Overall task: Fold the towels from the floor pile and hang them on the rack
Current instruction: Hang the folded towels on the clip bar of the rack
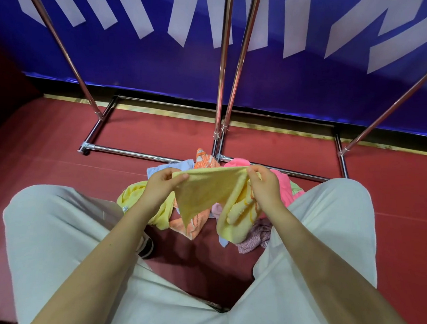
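The person crouches over a heap of coloured cloth towels (203, 213) lying on the red floor (44, 150), just in front of the chrome metal rack (221, 86). The left hand (164, 183) pinches one top corner of a pale yellow terry towel (210, 192), and the right hand (262, 184) grips the other, so its upper edge runs stretched between them above the pile. The rest of the towel hangs down onto the heap between the light-trousered knees (58, 227).
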A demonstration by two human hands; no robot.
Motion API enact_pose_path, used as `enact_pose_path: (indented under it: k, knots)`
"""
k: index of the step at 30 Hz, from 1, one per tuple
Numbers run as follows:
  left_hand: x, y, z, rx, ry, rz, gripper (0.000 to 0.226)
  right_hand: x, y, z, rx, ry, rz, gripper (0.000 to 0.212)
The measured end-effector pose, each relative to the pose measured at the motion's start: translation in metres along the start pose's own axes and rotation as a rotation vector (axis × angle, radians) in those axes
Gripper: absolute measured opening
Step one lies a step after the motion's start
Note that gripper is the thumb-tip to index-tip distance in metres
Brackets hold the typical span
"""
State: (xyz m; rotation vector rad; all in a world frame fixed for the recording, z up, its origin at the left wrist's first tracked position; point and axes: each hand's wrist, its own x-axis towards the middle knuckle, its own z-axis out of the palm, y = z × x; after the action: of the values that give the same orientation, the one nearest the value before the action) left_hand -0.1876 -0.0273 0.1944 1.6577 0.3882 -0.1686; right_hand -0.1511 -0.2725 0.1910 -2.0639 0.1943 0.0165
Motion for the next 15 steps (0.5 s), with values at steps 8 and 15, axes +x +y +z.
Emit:
enact_pose_path:
  k: [8, 15]
  knots:
    - [0.0008, 0.0042, -0.0019, -0.301, -0.02, -0.113, 0.015, -0.0023, 0.0007, -0.0014, -0.003, -0.023, -0.013, 0.017]
    - [-0.0021, -0.0031, 0.0025, -0.193, 0.04, -0.074, 0.018, -0.0044, 0.0028, 0.0016, 0.008, -0.053, -0.009, 0.019]
